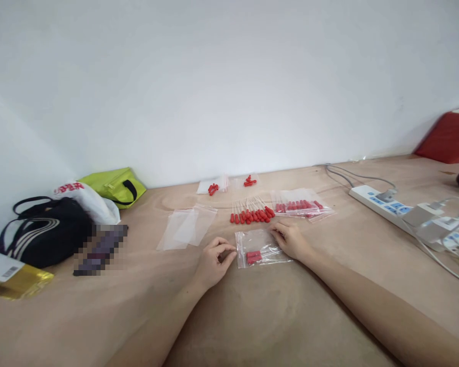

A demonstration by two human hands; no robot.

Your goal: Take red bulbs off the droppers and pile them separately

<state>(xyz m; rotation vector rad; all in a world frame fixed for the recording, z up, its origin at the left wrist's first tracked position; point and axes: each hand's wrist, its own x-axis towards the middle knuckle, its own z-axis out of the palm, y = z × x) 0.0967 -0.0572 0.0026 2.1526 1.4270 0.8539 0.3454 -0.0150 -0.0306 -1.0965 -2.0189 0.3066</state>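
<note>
A clear zip bag (270,243) lies flat on the table in front of me, with a few small red pieces (253,256) inside near its left end. My left hand (215,262) is curled at the bag's left, zip-lined edge, thumb and index finger nearly together on it. At the upper right corner, my right hand (289,240) pinches the bag with its fingertips. Just beyond the bag is a row of red-tipped sticks (252,214), their pale shafts pointing away from me.
Flat clear bags (187,227) lie to the left. Filled bags (300,204) are stacked at the right. Red pieces (213,189) rest on bags near the wall. A power strip (378,204) with cables stands at right; a black bag (53,229) and a green pouch (112,186) at left.
</note>
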